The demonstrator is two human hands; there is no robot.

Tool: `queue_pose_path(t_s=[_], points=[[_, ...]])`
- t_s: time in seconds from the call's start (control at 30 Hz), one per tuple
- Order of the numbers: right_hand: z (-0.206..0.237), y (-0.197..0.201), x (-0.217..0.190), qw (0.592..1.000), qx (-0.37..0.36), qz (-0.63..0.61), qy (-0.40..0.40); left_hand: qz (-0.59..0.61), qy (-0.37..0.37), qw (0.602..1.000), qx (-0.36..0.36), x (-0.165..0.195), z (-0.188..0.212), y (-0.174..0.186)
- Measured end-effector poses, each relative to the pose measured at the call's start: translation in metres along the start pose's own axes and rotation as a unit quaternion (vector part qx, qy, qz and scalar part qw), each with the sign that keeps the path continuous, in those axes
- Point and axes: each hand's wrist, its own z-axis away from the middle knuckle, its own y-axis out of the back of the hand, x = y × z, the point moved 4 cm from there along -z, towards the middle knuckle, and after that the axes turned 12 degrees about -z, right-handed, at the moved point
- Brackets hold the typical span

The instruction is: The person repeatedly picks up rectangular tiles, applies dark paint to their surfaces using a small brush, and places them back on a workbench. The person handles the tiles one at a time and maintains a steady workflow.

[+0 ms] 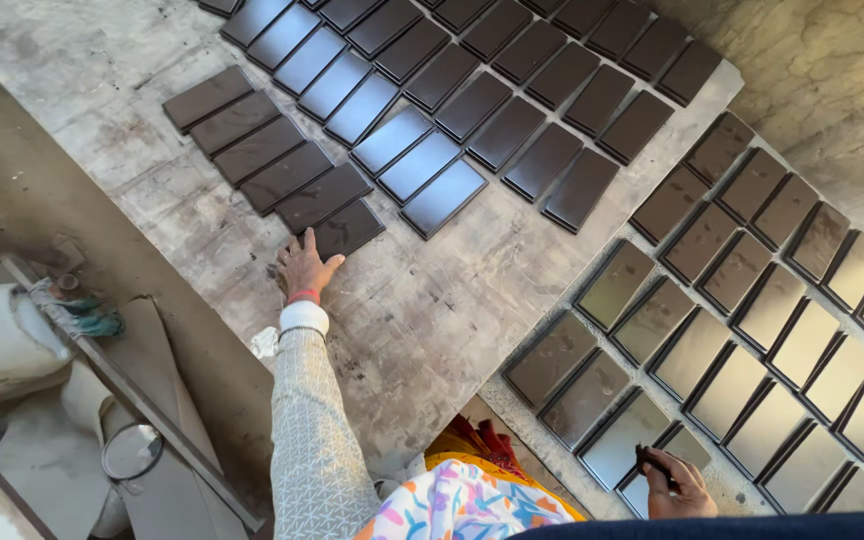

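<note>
While the left hand [304, 265] stretches forward with fingers spread, its fingertips rest on the near edge of a dark tile [347, 230], the last in a short row of brown tiles [252, 150] on the grey slab [422, 310]. Near the lower edge, the right hand [677, 487] is curled around a small dark tile piece [654, 462], just above a glossy tile [624, 437]. Beyond that hand, rows of shiny tiles [782, 330] run away rightward. Behind the left hand's tile, more dark tiles [472, 90] lie in close rows.

Bright daylight, glare lower right, sharp.
</note>
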Motion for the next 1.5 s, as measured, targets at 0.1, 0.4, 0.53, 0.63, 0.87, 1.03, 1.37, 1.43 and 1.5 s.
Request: queue_pose_path(t_s=[0.1,0.4,0.53,0.63,0.87,1.03,1.37,1.43,1.5], points=[[0.001,-0.010,-0.010,1.000,-0.003,0.018,0.026,-0.017,-0.015,0.999,0.025,-0.008,0.012,-0.021],[0.004,-0.018,-0.078,0.999,0.009,-0.007,0.051,-0.014,-0.148,0.989,0.016,0.000,0.187,-0.092],[0.002,0.004,-0.083,0.996,0.029,-0.019,0.077,0.022,-0.217,0.974,0.069,0.039,0.232,-0.098],[0.008,0.030,-0.073,0.994,0.057,-0.033,0.092,-0.007,-0.256,0.963,0.088,0.067,0.233,-0.093],[0.049,0.139,0.005,0.975,0.201,-0.009,0.092,-0.035,-0.223,0.964,0.140,0.071,0.212,-0.077],[0.074,0.198,0.063,0.975,0.214,-0.044,0.034,0.030,-0.214,0.970,0.112,0.058,0.199,-0.070],[0.014,0.142,0.091,0.990,0.060,0.078,0.101,0.799,-0.118,0.565,-0.170,0.049,0.269,-0.067],[-0.002,0.127,0.101,0.986,0.015,0.126,0.109,0.813,-0.133,0.536,-0.187,0.087,0.297,-0.079],[-0.013,0.114,0.110,0.978,0.000,0.181,0.106,0.812,-0.150,0.519,-0.218,0.132,0.328,-0.088]])
